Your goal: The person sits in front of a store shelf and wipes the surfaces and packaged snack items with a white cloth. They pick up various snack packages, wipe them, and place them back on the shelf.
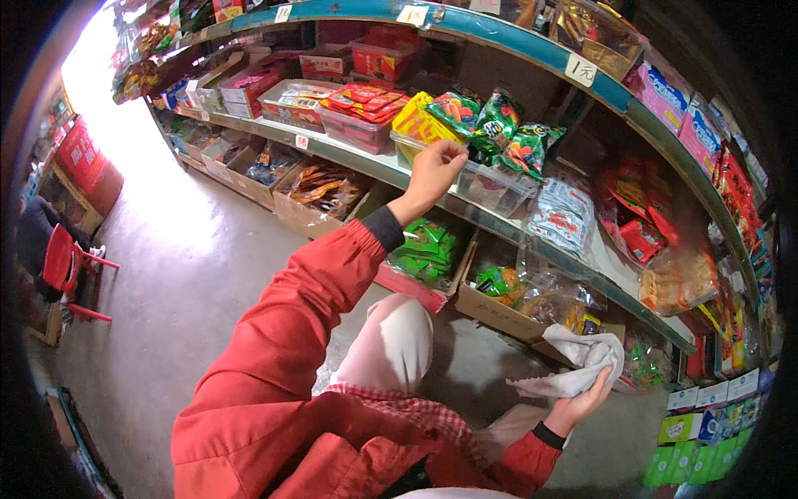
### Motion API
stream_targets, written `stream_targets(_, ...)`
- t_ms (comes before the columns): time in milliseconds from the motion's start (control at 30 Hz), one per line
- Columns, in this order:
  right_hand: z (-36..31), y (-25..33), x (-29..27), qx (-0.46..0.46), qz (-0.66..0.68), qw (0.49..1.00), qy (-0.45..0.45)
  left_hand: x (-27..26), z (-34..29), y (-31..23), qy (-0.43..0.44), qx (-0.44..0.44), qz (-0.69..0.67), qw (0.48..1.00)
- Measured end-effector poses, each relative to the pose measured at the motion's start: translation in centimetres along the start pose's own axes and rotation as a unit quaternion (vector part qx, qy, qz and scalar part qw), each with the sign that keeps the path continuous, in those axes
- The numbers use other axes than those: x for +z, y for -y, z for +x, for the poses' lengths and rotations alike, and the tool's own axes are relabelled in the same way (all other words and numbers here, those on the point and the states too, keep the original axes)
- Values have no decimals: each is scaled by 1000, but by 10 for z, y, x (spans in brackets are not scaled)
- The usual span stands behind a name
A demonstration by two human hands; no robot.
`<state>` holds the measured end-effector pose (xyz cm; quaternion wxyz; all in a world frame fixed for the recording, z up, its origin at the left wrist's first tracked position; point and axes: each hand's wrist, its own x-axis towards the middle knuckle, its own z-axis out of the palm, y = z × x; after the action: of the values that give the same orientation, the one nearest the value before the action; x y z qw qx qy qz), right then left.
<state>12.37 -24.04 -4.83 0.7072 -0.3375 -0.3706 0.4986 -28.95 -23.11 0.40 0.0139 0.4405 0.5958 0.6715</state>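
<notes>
White crumpled cloth (pixel 594 353) is grasped in my right hand (pixel 582 403), near right, below the grey shelf (pixel 636 303). My left hand (pixel 436 173), fingers curled, perhaps pinching something, meets the clear plastic tub (pixel 497 190); glossy green packets (pixel 499 121) already heap there; what's left, I can't tell.

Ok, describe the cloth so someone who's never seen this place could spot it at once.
Find the long shelf edge sloping down to the right across the picture. Below its right-hand stretch, the right hand holds a crumpled white cloth. It is plain, limp fabric, unlike the shiny, colourful packets nearby.
</notes>
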Motion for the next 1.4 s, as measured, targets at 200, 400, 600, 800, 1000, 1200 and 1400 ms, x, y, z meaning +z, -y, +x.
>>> stream_targets(200, -12, -9, -6, 51, -1, 999, 19, -23, 31, 24, -92, -16, 76, 993)
stream_targets(400, -25, -26, 5, 101, -10, 986, 136, -71, 61, 48, -220, 94, 229, 944)
stream_targets(600, -48, -38, 31, 148, -40, 959, 237, -111, 95, 87, -231, -17, 163, 959)
stream_targets(800, -54, -40, 42, 181, -44, 957, 223, -156, 118, 110, -276, -73, 279, 917)
stream_targets(1000, -57, -48, 50, 193, -56, 958, 204, -176, 147, 99, -153, -113, 428, 884)
stream_targets(1200, -57, -51, 56, 171, -104, 952, 230, -158, 170, 95, -68, -225, 592, 771)
stream_targets(1400, -61, -50, 57, 201, -87, 956, 197, -161, 179, 102, -70, -250, 534, 804)
